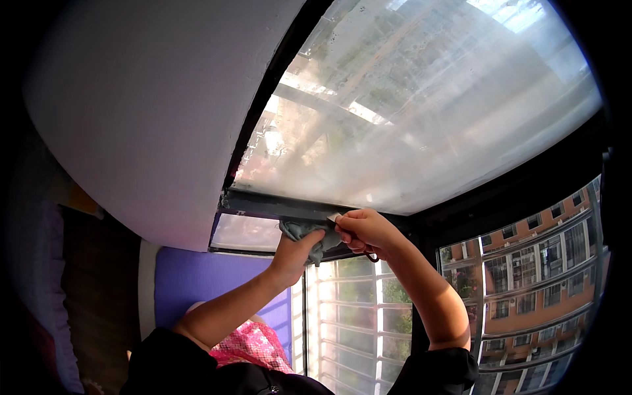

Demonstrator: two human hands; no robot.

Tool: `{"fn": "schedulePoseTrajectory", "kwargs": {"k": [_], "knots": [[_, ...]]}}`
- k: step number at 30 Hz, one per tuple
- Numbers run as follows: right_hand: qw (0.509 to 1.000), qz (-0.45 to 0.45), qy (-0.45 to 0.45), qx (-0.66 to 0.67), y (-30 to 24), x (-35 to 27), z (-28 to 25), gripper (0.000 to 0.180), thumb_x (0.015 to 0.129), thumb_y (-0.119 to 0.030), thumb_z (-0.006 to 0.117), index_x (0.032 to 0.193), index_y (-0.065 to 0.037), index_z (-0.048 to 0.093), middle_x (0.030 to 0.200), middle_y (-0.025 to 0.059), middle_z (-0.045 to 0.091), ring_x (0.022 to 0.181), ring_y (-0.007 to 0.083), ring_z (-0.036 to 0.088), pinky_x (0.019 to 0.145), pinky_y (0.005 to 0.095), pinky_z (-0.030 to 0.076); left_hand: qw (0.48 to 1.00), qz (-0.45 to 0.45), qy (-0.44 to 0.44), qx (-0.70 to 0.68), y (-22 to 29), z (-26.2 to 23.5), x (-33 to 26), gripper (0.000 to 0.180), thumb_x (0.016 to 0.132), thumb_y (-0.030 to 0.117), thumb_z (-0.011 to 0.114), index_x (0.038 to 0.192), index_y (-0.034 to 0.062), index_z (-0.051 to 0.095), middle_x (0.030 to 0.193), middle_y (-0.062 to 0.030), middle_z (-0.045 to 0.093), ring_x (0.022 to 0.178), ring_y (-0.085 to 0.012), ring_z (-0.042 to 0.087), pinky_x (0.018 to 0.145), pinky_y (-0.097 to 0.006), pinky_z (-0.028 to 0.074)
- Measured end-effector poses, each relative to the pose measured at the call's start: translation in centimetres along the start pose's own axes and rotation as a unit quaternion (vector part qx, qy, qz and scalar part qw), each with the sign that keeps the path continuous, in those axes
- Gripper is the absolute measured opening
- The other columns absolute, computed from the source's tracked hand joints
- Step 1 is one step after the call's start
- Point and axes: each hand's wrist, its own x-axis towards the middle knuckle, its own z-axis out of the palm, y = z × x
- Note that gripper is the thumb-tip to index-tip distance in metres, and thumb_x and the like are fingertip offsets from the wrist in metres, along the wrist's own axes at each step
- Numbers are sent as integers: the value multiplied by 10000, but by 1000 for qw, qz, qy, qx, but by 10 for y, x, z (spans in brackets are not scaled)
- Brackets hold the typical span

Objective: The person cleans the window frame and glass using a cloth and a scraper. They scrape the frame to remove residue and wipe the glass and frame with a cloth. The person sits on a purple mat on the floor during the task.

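Observation:
My left hand (291,255) is closed around a crumpled grey-green cloth (304,232), thumb on top, against the black window frame bar (276,203). Just right of it, my right hand (366,230) grips what looks like a pair of scissors. Its pale flat tip (334,218) pokes out past the fingers toward the frame bar, and a dark red curved handle (373,258) shows below them. The fingers hide the middle of this tool. Above both hands stretches a large hazy, streaked window pane (408,112).
A white wall (151,118) rises at the left. Below lie a purple ridged mat (220,276) and pink patterned fabric (253,345). White bars (378,309) stand outside the lower window. Through the right-hand pane an orange-brown building (526,276) shows.

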Motion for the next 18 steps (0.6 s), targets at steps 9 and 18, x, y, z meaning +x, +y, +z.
{"fn": "schedulePoseTrajectory", "kwargs": {"k": [9,18], "knots": [[999,-23,-17,-38,0,-2,-2,217,886,-201,491,755,-31,512,540,-2,462,396,50,341,354,198,231,1000,-19,-1,-4,0,1,2,280,776,-18,560,1050,29,526,984,-40,590,874,-131,575,740,-258,469],[999,-39,-7,31,11,-12,-2,192,892,-184,476,780,-32,505,554,-2,469,410,44,346,368,196,234,1000,-25,-3,-6,-5,4,2,256,777,-34,536,1025,28,545,968,-50,598,862,-145,587,737,-262,482]]}}
